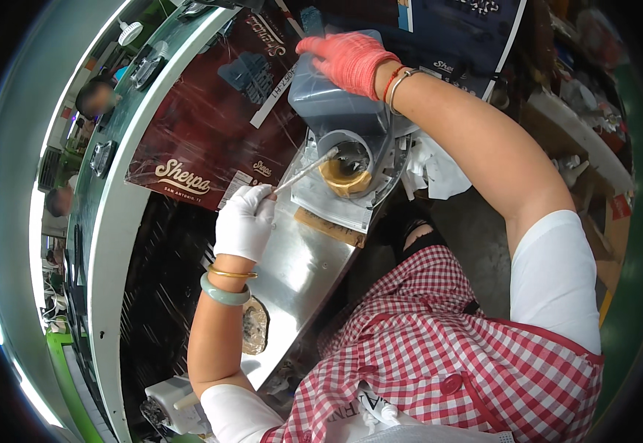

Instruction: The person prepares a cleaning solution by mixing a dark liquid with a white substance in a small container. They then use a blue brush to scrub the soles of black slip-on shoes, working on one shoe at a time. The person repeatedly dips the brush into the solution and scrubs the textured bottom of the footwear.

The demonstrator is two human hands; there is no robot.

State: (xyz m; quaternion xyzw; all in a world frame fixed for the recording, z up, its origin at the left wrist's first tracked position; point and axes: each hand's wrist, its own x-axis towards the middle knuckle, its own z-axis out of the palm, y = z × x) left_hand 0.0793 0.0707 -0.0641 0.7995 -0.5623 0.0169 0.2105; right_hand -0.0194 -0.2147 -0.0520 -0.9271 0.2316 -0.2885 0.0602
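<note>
My right hand [352, 63], in a pink knit glove, grips the far end of a translucent blue-grey plastic jug [336, 103]. The jug's near end meets a round cup [348, 183] with dark, shiny contents and a yellow-brown coating on its near side; whether liquid is flowing I cannot tell. White-gloved, my left hand [244, 221] pinches a thin pale stick [303, 173], perhaps a brush. Its far tip reaches the cup's left rim. Under the cup lie sheets of paper [321, 198] on a metal bench [299, 255].
Dark red printed sheets [211, 125] cover the bench's left side, beside a pale-edged conveyor or counter [118, 184]. Near my left forearm sits a round brown-crusted piece [255, 326]. Crumpled white paper [437, 168] hangs at the bench's right edge. Cluttered shelving [583, 140] stands at right.
</note>
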